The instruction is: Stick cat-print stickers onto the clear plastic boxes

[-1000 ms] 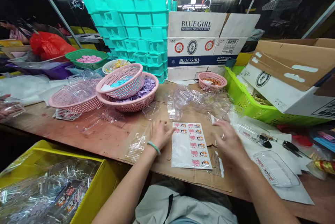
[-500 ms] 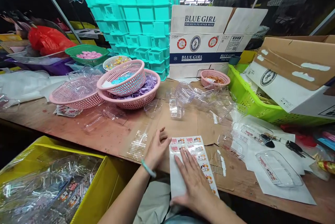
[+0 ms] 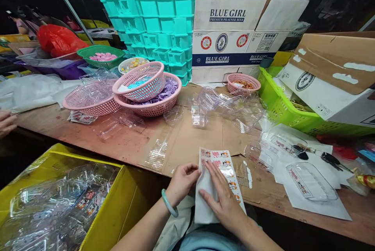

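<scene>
A sheet of cat stickers (image 3: 230,173) lies at the table's front edge, its lower part over my lap. The left part of the sheet is bare white backing, bent up a little along its edge. My left hand (image 3: 184,182), with a pale green bangle at the wrist, pinches that left edge between thumb and fingers. My right hand (image 3: 225,200) rests flat on the sheet with fingers stretched, covering some of the stickers. To the right, a clear plastic shell (image 3: 310,180) with a sticker strip lies on white paper.
Clear shells (image 3: 228,104) lie loose behind the sheet. Pink baskets (image 3: 146,108) of small parts stand at left, a lime basket (image 3: 293,112) at right. A yellow bin (image 3: 123,196) of shells stands front left. Scissors (image 3: 334,161) lie at right. Another person's hand (image 3: 6,122) shows far left.
My left hand has come from beside the sheet to grip its left edge, which now bends up. My right hand stays flat on the sheet. Another person's hand has appeared far left.
</scene>
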Available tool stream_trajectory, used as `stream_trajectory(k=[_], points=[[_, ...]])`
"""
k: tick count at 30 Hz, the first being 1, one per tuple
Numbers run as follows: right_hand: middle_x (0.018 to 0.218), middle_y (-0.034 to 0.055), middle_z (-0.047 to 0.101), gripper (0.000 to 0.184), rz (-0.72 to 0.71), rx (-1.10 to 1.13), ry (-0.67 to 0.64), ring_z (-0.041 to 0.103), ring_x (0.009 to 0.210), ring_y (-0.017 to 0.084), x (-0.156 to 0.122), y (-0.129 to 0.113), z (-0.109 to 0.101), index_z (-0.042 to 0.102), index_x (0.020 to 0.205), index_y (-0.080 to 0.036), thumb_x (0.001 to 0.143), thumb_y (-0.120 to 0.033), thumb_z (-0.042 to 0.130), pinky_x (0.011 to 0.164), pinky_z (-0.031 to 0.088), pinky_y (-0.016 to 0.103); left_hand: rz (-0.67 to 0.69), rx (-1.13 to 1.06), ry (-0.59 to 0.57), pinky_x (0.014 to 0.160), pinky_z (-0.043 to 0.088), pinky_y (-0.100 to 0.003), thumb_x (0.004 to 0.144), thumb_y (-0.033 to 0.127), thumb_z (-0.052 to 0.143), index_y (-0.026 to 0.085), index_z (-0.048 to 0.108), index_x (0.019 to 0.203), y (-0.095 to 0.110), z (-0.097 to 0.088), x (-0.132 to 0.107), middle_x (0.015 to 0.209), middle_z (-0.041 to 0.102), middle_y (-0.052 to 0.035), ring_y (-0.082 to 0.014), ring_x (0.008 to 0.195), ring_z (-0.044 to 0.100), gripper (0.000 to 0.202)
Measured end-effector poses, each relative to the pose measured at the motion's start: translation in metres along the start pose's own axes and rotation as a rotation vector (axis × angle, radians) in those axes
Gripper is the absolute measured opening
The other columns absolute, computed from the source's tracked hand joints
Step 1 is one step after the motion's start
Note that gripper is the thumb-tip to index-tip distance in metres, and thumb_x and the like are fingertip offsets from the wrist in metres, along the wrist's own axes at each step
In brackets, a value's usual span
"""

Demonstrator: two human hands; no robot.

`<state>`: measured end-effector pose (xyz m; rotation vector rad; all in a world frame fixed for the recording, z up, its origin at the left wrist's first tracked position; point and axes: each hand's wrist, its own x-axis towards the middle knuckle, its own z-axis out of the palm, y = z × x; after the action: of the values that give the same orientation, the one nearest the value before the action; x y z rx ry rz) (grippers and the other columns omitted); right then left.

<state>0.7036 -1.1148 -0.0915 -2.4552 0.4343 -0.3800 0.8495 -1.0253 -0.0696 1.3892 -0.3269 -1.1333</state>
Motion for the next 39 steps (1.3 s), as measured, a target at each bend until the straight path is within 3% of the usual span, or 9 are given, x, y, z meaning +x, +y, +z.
stream_trajectory(k=[6, 11, 15, 22, 26, 29, 32, 36, 39], points=[[0.126, 0.0079, 0.058, 0.036, -0.074, 0.073, 0.258, 0.048, 0.122, 0.026, 0.045, 0.008, -0.020, 0.057, 0.123, -0.027, 0.087, -0.030, 0.058, 0.104, 0.039, 0.047, 0.123, -0.041, -0.076, 0.055, 0.038, -0.022, 0.070, 0.039, 0.071, 0.014, 0.071, 0.081, 0.010, 0.007, 0.016, 0.070, 0.064, -0.0028, -0.0104, 0.057, 0.051, 0.028], [0.098, 0.0068, 0.069, 0.017, -0.058, 0.254, 0.339, 0.062, 0.095, 0.021, 0.060, 0.015, -0.022, 0.070, 0.099, -0.024, 0.087, -0.028, 0.059, 0.085, 0.051, 0.039, 0.313, 0.164, -0.092, 0.072, 0.043, -0.025, 0.074, 0.034, 0.066, 0.014, 0.074, 0.083, 0.015, 0.006, 0.027, 0.085, 0.067, -0.0076, -0.0171, 0.078, 0.057, 0.023], [0.093, 0.0070, 0.071, 0.016, 0.020, 0.361, 0.410, 0.065, 0.089, 0.021, 0.061, 0.019, -0.016, 0.073, 0.091, -0.022, 0.086, -0.028, 0.059, 0.084, 0.052, 0.038, 0.274, 0.147, -0.077, 0.068, 0.044, -0.025, 0.071, 0.033, 0.066, 0.012, 0.074, 0.082, 0.013, 0.015, 0.035, 0.079, 0.068, -0.0078, -0.0165, 0.073, 0.056, 0.025], [0.075, 0.0052, 0.073, 0.031, 0.425, 0.897, 0.821, 0.067, 0.068, 0.019, 0.081, 0.049, -0.032, 0.072, 0.079, -0.017, 0.073, -0.047, 0.069, 0.070, 0.056, 0.036, 0.181, 0.061, 0.125, 0.051, 0.037, -0.022, 0.068, 0.030, 0.063, 0.012, 0.065, 0.073, 0.015, 0.014, 0.054, 0.060, 0.057, -0.0007, -0.0099, 0.052, 0.047, 0.019], [0.096, 0.0065, 0.072, 0.031, 0.340, 0.747, 1.035, 0.068, 0.089, 0.021, 0.085, 0.057, -0.056, 0.070, 0.094, -0.018, 0.080, -0.044, 0.062, 0.090, 0.051, 0.043, 0.379, 0.141, 0.353, 0.072, 0.044, -0.026, 0.070, 0.029, 0.068, 0.017, 0.065, 0.091, 0.024, 0.008, 0.050, 0.092, 0.061, -0.0058, -0.0170, 0.085, 0.056, 0.025], [0.111, 0.0072, 0.069, 0.022, 0.023, 0.259, 0.847, 0.063, 0.106, 0.023, 0.078, 0.041, -0.057, 0.069, 0.104, -0.021, 0.085, -0.026, 0.059, 0.101, 0.044, 0.045, 0.526, 0.201, 0.262, 0.086, 0.041, -0.029, 0.076, 0.036, 0.066, 0.020, 0.067, 0.100, 0.031, 0.017, 0.040, 0.117, 0.057, -0.0093, -0.0219, 0.109, 0.052, 0.029], [0.123, 0.0075, 0.063, 0.036, -0.240, -0.023, 0.491, 0.054, 0.120, 0.024, 0.074, 0.019, -0.045, 0.060, 0.121, -0.024, 0.086, -0.021, 0.058, 0.106, 0.039, 0.047, 0.387, -0.007, 0.036, 0.085, 0.043, -0.031, 0.079, 0.040, 0.063, 0.018, 0.069, 0.097, 0.036, 0.023, 0.038, 0.109, 0.064, -0.0102, -0.0225, 0.101, 0.057, 0.030], [0.145, 0.0110, 0.040, 0.073, -0.094, 0.038, 0.387, 0.034, 0.136, 0.028, 0.080, 0.009, -0.041, 0.033, 0.143, -0.023, 0.080, -0.037, 0.067, 0.110, 0.032, 0.050, 0.377, -0.084, 0.077, 0.088, 0.041, -0.031, 0.076, 0.035, 0.066, 0.015, 0.069, 0.080, 0.039, 0.013, 0.045, 0.099, 0.066, -0.0086, -0.0211, 0.097, 0.058, 0.021], [0.126, 0.0086, 0.058, 0.047, 0.063, 0.259, 0.207, 0.052, 0.119, 0.026, 0.095, 0.018, -0.049, 0.057, 0.122, -0.024, 0.081, -0.043, 0.064, 0.101, 0.042, 0.042, 0.437, 0.063, -0.036, 0.088, 0.042, -0.030, 0.079, 0.034, 0.061, 0.015, 0.067, 0.079, 0.040, 0.003, 0.051, 0.095, 0.065, -0.0077, -0.0200, 0.095, 0.059, 0.020]])
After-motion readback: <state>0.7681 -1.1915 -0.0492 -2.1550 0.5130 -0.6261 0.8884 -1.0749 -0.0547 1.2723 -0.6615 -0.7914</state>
